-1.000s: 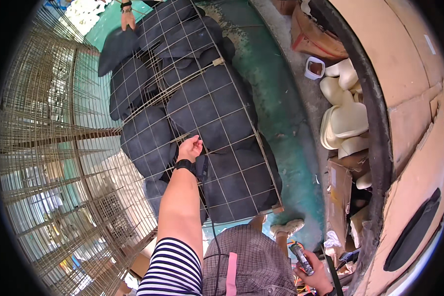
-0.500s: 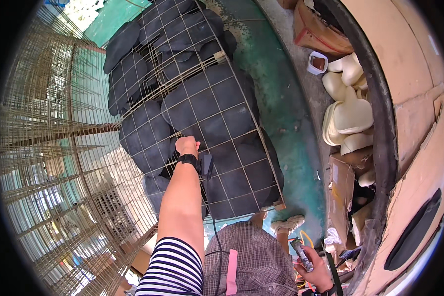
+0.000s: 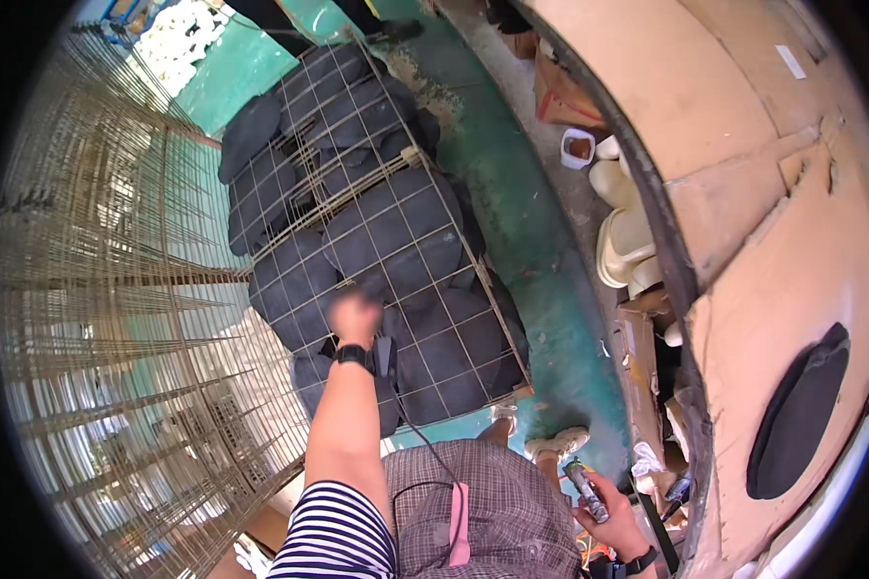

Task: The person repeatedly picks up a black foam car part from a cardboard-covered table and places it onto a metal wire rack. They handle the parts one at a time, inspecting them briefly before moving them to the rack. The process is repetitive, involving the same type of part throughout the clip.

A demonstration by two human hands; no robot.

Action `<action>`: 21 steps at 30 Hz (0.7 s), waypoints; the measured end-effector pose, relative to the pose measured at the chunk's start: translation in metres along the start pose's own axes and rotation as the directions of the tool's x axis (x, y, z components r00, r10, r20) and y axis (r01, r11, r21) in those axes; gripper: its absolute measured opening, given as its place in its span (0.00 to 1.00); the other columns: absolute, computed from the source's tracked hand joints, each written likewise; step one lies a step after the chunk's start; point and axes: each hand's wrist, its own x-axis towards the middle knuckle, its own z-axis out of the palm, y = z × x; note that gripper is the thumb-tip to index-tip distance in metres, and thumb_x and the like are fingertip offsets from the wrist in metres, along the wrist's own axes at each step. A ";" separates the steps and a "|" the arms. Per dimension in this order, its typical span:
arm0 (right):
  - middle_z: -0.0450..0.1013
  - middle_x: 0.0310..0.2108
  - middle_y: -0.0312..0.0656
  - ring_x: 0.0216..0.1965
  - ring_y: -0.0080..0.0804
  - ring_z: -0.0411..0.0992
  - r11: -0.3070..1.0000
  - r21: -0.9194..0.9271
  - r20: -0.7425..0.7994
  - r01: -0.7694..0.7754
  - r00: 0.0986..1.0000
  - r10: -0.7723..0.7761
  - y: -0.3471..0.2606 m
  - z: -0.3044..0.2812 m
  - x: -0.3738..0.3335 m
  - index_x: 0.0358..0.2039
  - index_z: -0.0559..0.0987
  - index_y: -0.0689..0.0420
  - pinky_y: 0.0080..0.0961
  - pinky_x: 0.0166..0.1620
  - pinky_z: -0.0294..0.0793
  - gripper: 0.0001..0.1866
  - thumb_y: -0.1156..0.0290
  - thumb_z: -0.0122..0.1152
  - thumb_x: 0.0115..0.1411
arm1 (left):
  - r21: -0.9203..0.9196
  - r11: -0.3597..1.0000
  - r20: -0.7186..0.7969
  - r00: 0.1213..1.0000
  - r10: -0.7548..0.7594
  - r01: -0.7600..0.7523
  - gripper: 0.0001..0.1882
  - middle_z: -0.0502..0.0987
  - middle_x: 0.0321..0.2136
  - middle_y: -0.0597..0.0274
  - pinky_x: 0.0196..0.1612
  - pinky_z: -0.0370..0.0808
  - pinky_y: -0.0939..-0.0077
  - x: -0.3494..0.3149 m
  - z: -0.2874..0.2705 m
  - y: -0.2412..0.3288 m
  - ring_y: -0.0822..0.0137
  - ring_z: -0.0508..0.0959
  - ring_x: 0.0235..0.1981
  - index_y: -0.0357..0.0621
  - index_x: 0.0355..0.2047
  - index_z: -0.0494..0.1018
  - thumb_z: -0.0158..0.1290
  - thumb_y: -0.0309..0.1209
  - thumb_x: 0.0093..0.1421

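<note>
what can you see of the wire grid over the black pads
The wire grid is a roughly rectangular mesh of thin, tan-grey wires that look like metal, crossing in squarish openings. Several wires bunch closely across its middle, and small tan blocks sit along its right edge. It lies over rounded black pads, above a green floor. The left hand is at its near half, but blur hides whether it grips.

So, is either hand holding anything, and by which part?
The right hand holds a small cylindrical object near its lower end. The left hand is over the wire grid, but blur hides whether it grips anything.
</note>
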 end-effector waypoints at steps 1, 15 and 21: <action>0.76 0.37 0.49 0.38 0.39 0.78 0.999 0.009 -0.004 0.041 0.999 -0.040 0.001 -0.005 -0.011 0.54 0.69 0.58 0.30 0.42 0.76 0.34 0.68 0.72 0.46 | -0.027 0.999 0.030 0.999 0.023 -0.022 0.20 0.74 0.35 0.54 0.25 0.78 0.70 -0.001 -0.024 -0.008 0.61 0.78 0.25 0.40 0.49 0.66 0.51 0.24 0.54; 0.73 0.36 0.39 0.38 0.25 0.73 0.936 0.148 -0.590 0.319 0.788 -0.176 0.010 -0.134 -0.300 0.57 0.67 0.58 0.25 0.43 0.73 0.26 0.73 0.62 0.58 | 0.345 0.926 0.463 0.886 -0.022 -0.157 0.10 0.76 0.29 0.59 0.22 0.76 0.77 -0.288 -0.066 -0.079 0.66 0.77 0.21 0.44 0.42 0.72 0.51 0.26 0.58; 0.73 0.37 0.38 0.37 0.23 0.72 0.788 0.332 -0.900 0.518 0.424 0.101 0.076 -0.124 -0.430 0.59 0.64 0.62 0.24 0.42 0.74 0.29 0.78 0.60 0.57 | 0.372 0.822 0.758 0.653 -0.001 -0.431 0.11 0.76 0.28 0.60 0.24 0.76 0.75 -0.382 0.018 -0.089 0.65 0.78 0.22 0.43 0.43 0.71 0.49 0.26 0.59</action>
